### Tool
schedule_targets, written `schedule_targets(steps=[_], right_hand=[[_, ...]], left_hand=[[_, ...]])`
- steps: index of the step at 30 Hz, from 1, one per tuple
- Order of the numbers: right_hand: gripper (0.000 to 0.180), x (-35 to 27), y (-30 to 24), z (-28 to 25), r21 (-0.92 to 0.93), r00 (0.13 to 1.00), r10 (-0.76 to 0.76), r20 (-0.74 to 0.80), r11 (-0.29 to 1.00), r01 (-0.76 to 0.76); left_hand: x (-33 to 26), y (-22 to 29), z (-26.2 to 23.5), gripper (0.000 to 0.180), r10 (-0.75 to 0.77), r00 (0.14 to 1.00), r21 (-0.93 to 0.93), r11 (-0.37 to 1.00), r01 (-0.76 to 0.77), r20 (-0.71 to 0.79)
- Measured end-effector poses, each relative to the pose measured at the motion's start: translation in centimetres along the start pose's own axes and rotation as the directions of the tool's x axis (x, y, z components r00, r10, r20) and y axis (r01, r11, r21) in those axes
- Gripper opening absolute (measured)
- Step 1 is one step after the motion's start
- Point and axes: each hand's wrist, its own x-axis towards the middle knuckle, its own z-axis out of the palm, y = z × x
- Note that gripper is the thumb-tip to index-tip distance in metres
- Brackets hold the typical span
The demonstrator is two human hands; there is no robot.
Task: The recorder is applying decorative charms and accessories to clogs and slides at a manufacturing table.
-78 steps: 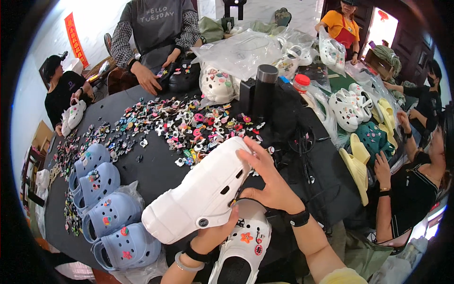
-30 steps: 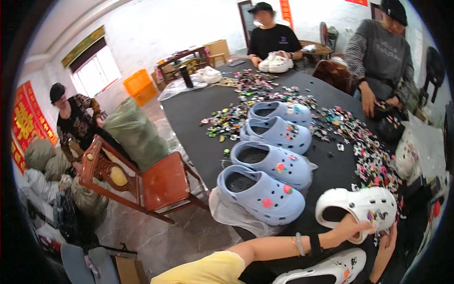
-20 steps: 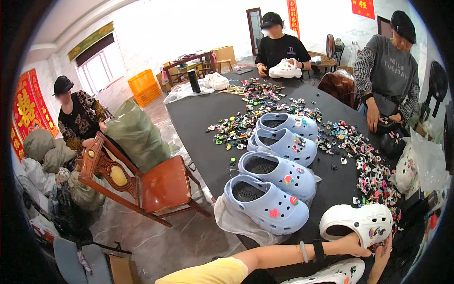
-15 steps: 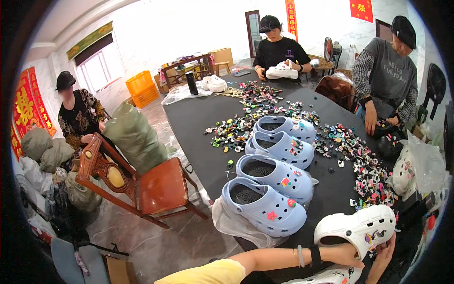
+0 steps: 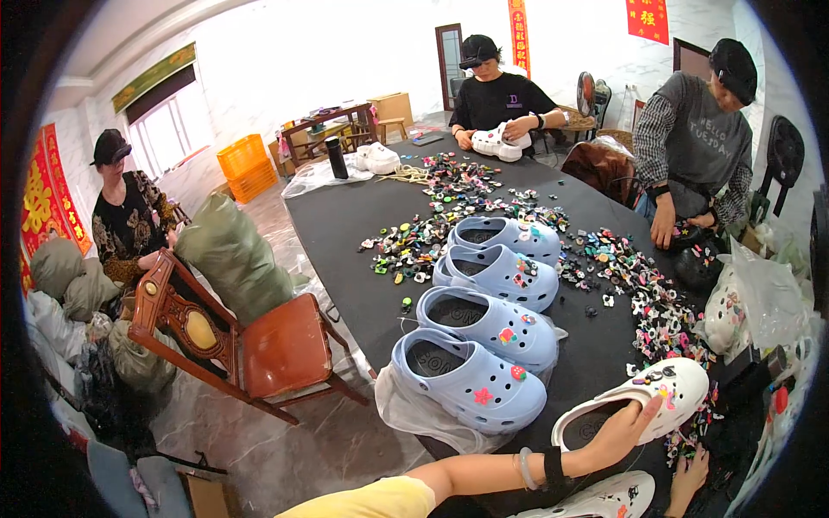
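My left hand [image 5: 618, 439] is closed on a white clog [image 5: 686, 383], its thumb and fingers over the side and edge of the opening. Colourful shoe charms sit on the clog's toe. My right hand [image 5: 690, 476] is low beside it, fingers apart among the loose charms [image 5: 661, 332] at the table's right side. Whether a fingertip touches a charm is too small to tell. A second white clog [image 5: 604, 499] with charms lies below my left wrist. Left of my hands stand several light blue clogs [image 5: 509, 393] in a row, decorated with charms.
The black table [image 5: 345, 229] carries another heap of charms [image 5: 462, 177], a dark bottle [image 5: 336, 159] and clear plastic bags [image 5: 773, 293]. Three people work around it, one holding a white clog [image 5: 501, 143]. A wooden chair [image 5: 285, 345] and green sacks [image 5: 233, 255] stand at left.
My right hand has let go of the white clog and moved down to the charms. The clog, in my left hand, has tipped so its opening shows, and sits lower.
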Motion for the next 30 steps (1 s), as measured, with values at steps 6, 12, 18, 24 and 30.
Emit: schedule_targets(steps=[6,12,18,24,30], right_hand=[[0.046,1.4,2.8,1.5,0.193,0.987,-0.097,-0.131,0.974,0.121],[0.048,0.2,0.7,-0.3,0.260,0.982,-0.096,-0.162,0.956,0.136],[0.057,-1.2,-1.9,-1.8,0.175,0.975,-0.212,-0.073,0.959,0.222],[0.052,-0.8,-1.3,-1.9,0.301,0.984,-0.148,-0.102,0.938,0.172],[0.037,-1.8,-2.1,-4.0,0.072,0.939,-0.275,-0.206,0.953,0.295]], left_hand=[[0.3,-1.4,1.2,0.055,0.125,0.976,-0.026,0.991,-0.132,-0.177],[-0.5,-2.4,0.9,0.051,0.089,0.986,-0.088,0.991,-0.102,-0.141],[-3.0,-0.1,-0.3,0.049,-0.047,0.994,-0.328,0.945,0.012,-0.098],[-5.4,1.0,-1.2,0.058,-0.284,0.959,-0.344,0.900,0.269,0.007],[-6.4,-0.7,-2.4,0.061,-0.356,0.926,0.101,0.933,0.345,0.122]])
